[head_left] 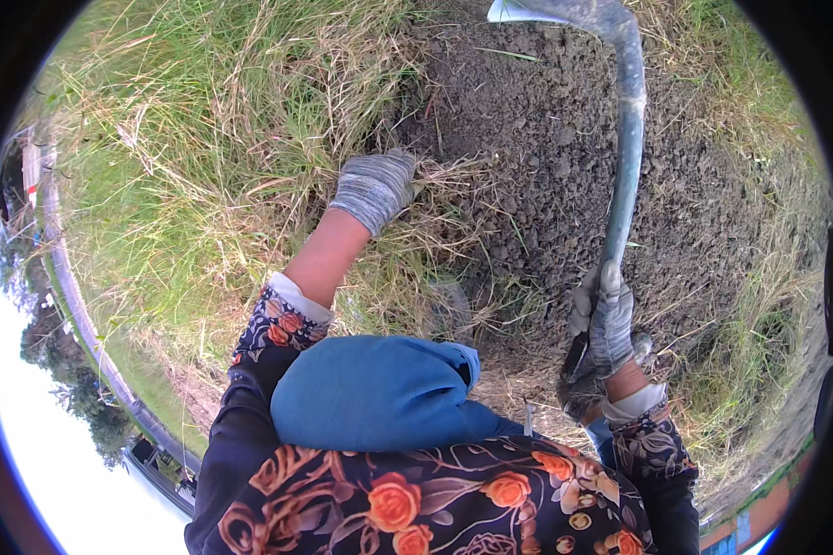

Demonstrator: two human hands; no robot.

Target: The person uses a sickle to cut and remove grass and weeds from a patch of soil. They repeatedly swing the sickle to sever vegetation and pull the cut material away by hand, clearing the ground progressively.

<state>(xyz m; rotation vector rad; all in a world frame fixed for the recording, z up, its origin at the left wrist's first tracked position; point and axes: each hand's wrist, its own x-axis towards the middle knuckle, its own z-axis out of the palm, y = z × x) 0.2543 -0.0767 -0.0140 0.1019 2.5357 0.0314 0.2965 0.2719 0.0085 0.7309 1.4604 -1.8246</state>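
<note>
My left hand (377, 189), in a grey knit work glove, is closed around a tuft of dry grass (451, 179) at the edge of the standing grass. Straw-coloured stems stick out on its right side; the fingertips are mostly hidden. In my right hand (609, 316), also gloved, is the long blue-grey handle (628, 146) of a hooked hand tool, like a sickle or hoe. Its head (562, 8) bends left at the top of the picture, over the soil, and is partly cut off. A pale, bright edge shows at the tip.
Bare dark soil (548, 139) runs up the middle right, strewn with cut stems. Tall grass (201, 125) fills the left, with more grass (729, 388) at right. My bent knee (361, 392), in blue trousers, is close below my left hand. A paved path (83, 305) curves along the far left.
</note>
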